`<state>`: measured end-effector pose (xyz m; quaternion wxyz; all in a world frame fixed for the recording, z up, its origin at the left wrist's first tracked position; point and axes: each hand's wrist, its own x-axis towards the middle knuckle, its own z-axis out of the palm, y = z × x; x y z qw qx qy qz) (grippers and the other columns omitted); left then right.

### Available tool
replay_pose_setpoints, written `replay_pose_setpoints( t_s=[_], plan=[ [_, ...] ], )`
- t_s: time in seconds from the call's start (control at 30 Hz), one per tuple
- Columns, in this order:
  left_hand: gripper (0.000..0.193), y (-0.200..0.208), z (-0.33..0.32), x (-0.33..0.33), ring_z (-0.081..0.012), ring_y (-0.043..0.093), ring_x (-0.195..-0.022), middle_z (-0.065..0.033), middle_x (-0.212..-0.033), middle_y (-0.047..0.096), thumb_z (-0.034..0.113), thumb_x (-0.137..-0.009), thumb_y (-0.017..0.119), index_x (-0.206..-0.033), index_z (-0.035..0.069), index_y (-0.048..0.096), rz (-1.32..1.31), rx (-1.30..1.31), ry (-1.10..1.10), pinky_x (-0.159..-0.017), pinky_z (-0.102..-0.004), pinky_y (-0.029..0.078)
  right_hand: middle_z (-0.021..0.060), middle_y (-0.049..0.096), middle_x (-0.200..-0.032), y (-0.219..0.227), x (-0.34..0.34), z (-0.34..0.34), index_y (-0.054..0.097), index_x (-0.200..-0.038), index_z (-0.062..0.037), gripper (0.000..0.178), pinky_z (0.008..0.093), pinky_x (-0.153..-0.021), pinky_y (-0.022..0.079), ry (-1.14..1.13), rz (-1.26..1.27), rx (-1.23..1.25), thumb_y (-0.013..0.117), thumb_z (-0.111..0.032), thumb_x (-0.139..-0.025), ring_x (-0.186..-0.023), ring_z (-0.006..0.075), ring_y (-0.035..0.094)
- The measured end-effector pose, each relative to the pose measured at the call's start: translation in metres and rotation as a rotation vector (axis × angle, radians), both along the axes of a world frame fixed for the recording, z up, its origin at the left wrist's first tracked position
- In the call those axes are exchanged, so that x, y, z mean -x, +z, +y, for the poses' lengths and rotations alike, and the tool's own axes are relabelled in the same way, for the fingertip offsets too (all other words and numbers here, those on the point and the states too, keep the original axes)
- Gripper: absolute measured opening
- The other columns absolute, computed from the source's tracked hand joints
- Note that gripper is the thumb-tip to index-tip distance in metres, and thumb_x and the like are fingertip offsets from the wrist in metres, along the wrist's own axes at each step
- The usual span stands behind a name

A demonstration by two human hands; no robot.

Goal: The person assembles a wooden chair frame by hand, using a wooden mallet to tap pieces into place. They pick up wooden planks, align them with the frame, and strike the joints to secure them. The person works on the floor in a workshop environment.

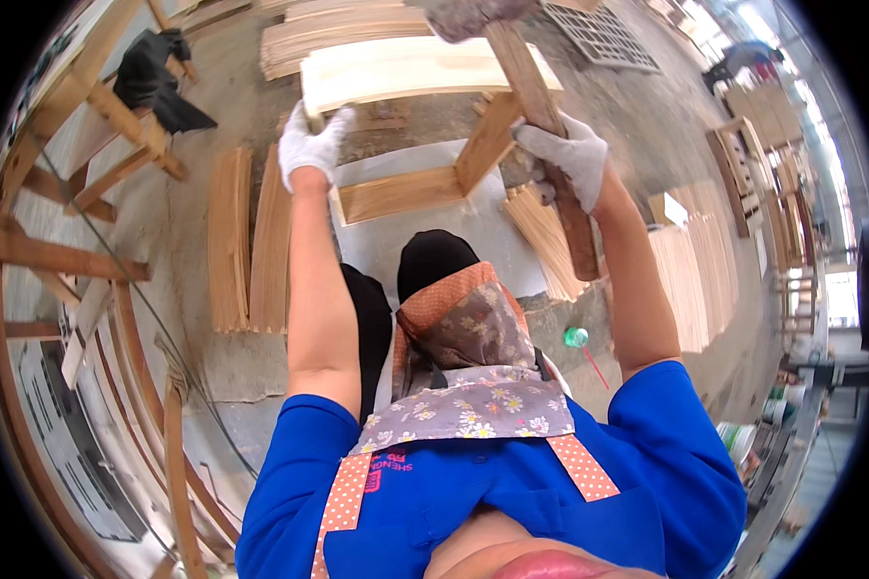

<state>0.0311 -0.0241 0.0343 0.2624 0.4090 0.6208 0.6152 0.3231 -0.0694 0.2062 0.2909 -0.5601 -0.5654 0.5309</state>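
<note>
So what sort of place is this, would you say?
Most likely a woodworking shop: stacks of boards lie on the floor, a wooden frame sits in front of the person, and the gloved right hand grips a hammer.

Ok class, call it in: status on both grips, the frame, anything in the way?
Left grip on left end of frame. Right grip holding mallet. Frame partly over grey sheet. Mallet blocks view of part of frame's right side.
</note>
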Motion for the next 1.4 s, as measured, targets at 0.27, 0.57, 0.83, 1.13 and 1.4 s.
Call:
replay_pose_setpoints(
  t_s=[0.27, 0.57, 0.83, 1.13, 1.4],
  plan=[
    [0.065, -0.004, 0.008, -0.012, -0.0169, 0.059, -0.098, -0.0104, -0.111, 0.064, 0.03, -0.072, 0.082, -0.123, 0.0, 0.055, -0.03, -0.04, 0.058, -0.089, -0.0302, 0.045, 0.0012, 0.051, -0.064, 0.001, -0.11, -0.007, 0.056, -0.1, -0.0082, 0.035, 0.0287, -0.041, 0.043, -0.388, -0.194, -0.015, 0.07, -0.035, -0.083, -0.049, 0.0123, 0.05],
    [0.056, -0.005, 0.012, -0.017, -0.0165, 0.057, -0.098, -0.009, -0.113, 0.063, 0.03, -0.082, 0.074, -0.123, -0.001, 0.054, -0.192, -0.108, 0.139, -0.089, -0.0298, 0.044, 0.0044, 0.053, -0.065, 0.018, -0.123, 0.032, 0.055, -0.108, -0.0017, 0.039, 0.029, -0.042, 0.043, -0.32, -0.41, -0.199, 0.065, -0.033, -0.087, -0.047, 0.0127, 0.05],
    [0.058, -0.023, 0.018, -0.003, -0.0185, 0.057, -0.097, -0.0132, -0.11, 0.063, 0.038, -0.084, 0.069, -0.121, -0.003, 0.053, -0.055, -0.095, 0.223, -0.089, -0.0302, 0.044, 0.0052, 0.054, -0.068, 0.006, -0.144, 0.061, 0.054, -0.105, -0.0061, 0.033, 0.0321, -0.046, 0.045, -0.344, -0.239, 0.071, 0.067, -0.03, -0.086, -0.05, 0.0149, 0.051],
    [0.04, 0.03, -0.021, -0.099, -0.0218, 0.059, -0.081, -0.014, -0.083, 0.064, 0.037, -0.079, 0.072, -0.094, 0.001, 0.064, 0.037, -0.021, -0.065, -0.079, -0.0285, 0.047, 0.0095, 0.065, -0.098, -0.088, -0.169, 0.162, 0.057, -0.106, 0.0003, 0.033, 0.0286, -0.073, 0.053, -0.305, 0.065, -0.051, 0.072, -0.018, -0.082, -0.083, 0.0175, 0.064],
    [0.101, -0.045, 0.005, -0.143, -0.0324, 0.047, -0.126, -0.0237, -0.133, 0.05, 0.063, -0.07, 0.067, -0.14, -0.001, 0.034, 0.798, 0.458, -0.56, -0.106, -0.037, 0.035, 0.0101, 0.064, -0.101, -0.059, -0.067, 0.131, 0.057, -0.112, 0.0024, 0.036, 0.031, -0.084, 0.053, -0.021, 0.265, -0.16, 0.07, -0.015, -0.084, -0.092, 0.0188, 0.064]
  ],
)
